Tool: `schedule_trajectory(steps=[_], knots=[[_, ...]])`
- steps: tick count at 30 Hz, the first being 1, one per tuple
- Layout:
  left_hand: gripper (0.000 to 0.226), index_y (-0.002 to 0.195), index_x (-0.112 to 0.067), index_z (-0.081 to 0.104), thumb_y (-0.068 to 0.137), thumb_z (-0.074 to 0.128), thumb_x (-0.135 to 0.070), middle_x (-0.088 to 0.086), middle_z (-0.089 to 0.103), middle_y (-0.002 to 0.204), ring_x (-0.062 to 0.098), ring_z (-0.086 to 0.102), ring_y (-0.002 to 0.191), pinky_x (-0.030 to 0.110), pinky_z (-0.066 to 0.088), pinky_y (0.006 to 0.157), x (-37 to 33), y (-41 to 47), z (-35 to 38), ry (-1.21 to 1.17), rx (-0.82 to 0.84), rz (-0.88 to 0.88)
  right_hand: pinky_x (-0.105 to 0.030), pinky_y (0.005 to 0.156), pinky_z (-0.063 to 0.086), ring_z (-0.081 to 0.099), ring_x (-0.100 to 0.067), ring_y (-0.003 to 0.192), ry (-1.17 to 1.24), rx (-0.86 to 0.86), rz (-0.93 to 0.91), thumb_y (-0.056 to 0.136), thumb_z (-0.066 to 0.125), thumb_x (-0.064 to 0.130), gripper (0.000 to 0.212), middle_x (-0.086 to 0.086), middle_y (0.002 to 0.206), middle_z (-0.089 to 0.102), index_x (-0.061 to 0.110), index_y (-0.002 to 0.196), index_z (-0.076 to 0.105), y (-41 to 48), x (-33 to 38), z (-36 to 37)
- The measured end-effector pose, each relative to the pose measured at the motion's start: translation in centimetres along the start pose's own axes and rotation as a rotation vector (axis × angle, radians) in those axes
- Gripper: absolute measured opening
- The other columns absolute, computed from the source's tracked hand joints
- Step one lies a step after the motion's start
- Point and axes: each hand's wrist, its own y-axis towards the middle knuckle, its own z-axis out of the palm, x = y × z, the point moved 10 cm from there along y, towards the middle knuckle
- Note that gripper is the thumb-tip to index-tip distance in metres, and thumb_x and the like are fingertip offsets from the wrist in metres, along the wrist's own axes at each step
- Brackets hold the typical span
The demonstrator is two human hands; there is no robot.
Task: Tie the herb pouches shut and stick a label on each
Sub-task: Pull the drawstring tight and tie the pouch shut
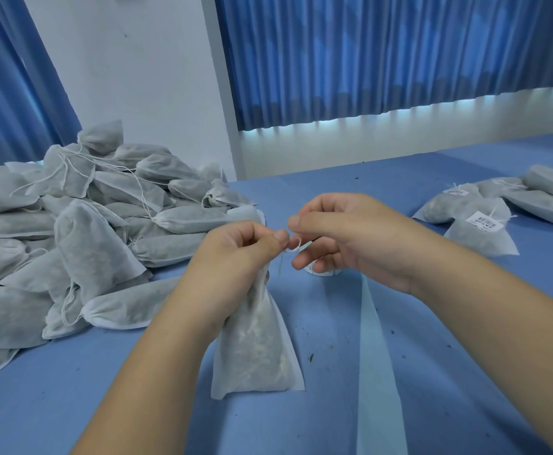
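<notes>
Across the blue table [432, 356] you are working from left to right, and most of the job is still waiting for you. One heap of pouches [87, 231] is taking up the left side. They are lying too tangled for an exact count, but well over twenty are showing, none with a label in sight. Several necks are looking gathered, though I cannot tell whether they are knotted.

Far right, the finished group [511, 205] is lying flat: four or five pouches, overlapping, so the count is staying rough. Two white labels are facing up there, one with a barcode [486, 221] and one further back [455, 191].

One centre pouch [255, 349] is standing on its base just in front of you, neck gathered, no label on it yet. One pale backing strip [373, 356] is running from beside it toward you.

Your left hand [235, 254] is gripping that pouch's neck with curled fingers while thumb and forefinger are pinching the drawstring [293, 246]. Your right hand [344, 238] is pinching the same string, its other fingers hanging loosely curled. So you are judged to be mid-knot.

One label roll [321, 269] is sitting on the table behind your right hand, mostly hidden.
</notes>
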Motion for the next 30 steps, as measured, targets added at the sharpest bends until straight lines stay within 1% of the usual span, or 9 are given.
schedule_trajectory(steps=[3,5,9,14,17,19,22,26,30], knots=[[0.029,0.061,-0.029,0.071,0.089,0.067,-0.027,-0.008,0.066,0.069,0.012,0.045,0.055,0.032,0.039,0.064,0.0,0.0,0.1,0.018,0.001,-0.002,-0.027,0.062,0.051,0.071,-0.021,0.073,-0.001,0.040,0.010,0.081,0.076,0.021,0.023,-0.007,0.086,0.074,0.010,0.095,0.063,-0.2,-0.2,0.4],[0.028,0.060,-0.028,0.069,0.088,0.069,-0.028,-0.003,0.056,0.061,0.013,0.045,0.055,0.033,0.037,0.064,0.1,0.0,0.0,0.025,-0.008,-0.009,-0.023,0.058,0.051,0.069,-0.017,0.068,0.002,0.030,-0.010,0.077,0.079,0.016,0.024,-0.006,0.079,0.073,0.008,0.093,0.063,-0.2,-0.1,0.4],[0.033,0.056,-0.028,0.066,0.089,0.068,-0.028,0.004,0.049,0.065,0.013,0.044,0.054,0.032,0.037,0.062,0.3,0.0,-0.2,0.026,-0.024,-0.011,-0.020,0.054,0.050,0.066,-0.013,0.058,-0.071,-0.035,-0.083,0.080,0.075,0.005,0.013,-0.003,0.064,0.068,0.008,0.088,0.066,-0.1,0.5,-0.4],[0.033,0.057,-0.026,0.063,0.089,0.067,-0.028,-0.006,0.044,0.052,0.015,0.039,0.054,0.029,0.032,0.057,0.2,0.1,-0.3,0.083,-0.050,0.003,-0.020,0.058,0.051,0.062,-0.004,0.055,-0.373,-0.091,-0.203,0.084,0.072,0.013,0.010,0.009,0.057,0.066,0.020,0.078,0.073,-0.3,1.5,0.0],[0.027,0.063,-0.023,0.063,0.090,0.067,-0.029,-0.017,0.046,0.045,0.001,0.039,0.042,0.013,0.030,0.046,-0.3,0.1,-0.7,0.219,-0.099,0.054,-0.021,0.059,0.052,0.061,0.000,0.052,-0.471,-0.127,-0.229,0.086,0.070,0.017,0.013,0.011,0.057,0.064,0.027,0.079,0.071,-0.3,1.5,0.1],[0.025,0.067,-0.022,0.063,0.091,0.066,-0.030,-0.019,0.047,0.043,-0.002,0.039,0.036,0.010,0.028,0.040,-0.6,0.1,-0.6,0.293,-0.109,0.076,-0.027,0.065,0.054,0.062,0.000,0.053,-0.502,-0.157,-0.247,0.086,0.070,0.018,0.012,0.010,0.062,0.063,0.030,0.085,0.069,-0.1,1.5,-0.1],[0.024,0.069,-0.021,0.063,0.091,0.066,-0.030,-0.021,0.049,0.043,-0.003,0.041,0.036,0.010,0.029,0.039,-0.5,0.1,-0.6,0.324,-0.108,0.071,-0.020,0.060,0.050,0.060,0.002,0.053,-0.540,-0.156,-0.272,0.087,0.069,0.016,0.019,0.015,0.059,0.062,0.035,0.081,0.069,-0.2,1.8,0.1],[0.027,0.067,-0.021,0.061,0.091,0.067,-0.030,-0.021,0.049,0.043,-0.003,0.042,0.037,0.010,0.029,0.039,-0.7,0.1,-0.7,0.369,-0.116,0.075,-0.027,0.062,0.052,0.064,-0.011,0.063,-0.652,-0.162,-0.298,0.088,0.067,0.015,0.032,0.004,0.069,0.066,0.040,0.067,0.068,-0.6,2.1,0.5],[0.025,0.067,-0.019,0.062,0.090,0.069,-0.029,-0.019,0.046,0.042,0.000,0.040,0.037,0.012,0.029,0.039,-1.1,0.0,-0.9,0.418,-0.186,0.110,-0.030,0.064,0.048,0.061,-0.016,0.068,-0.715,-0.158,-0.284,0.091,0.063,0.020,0.029,0.003,0.070,0.065,0.037,0.068,0.064,-0.5,1.9,0.6]])
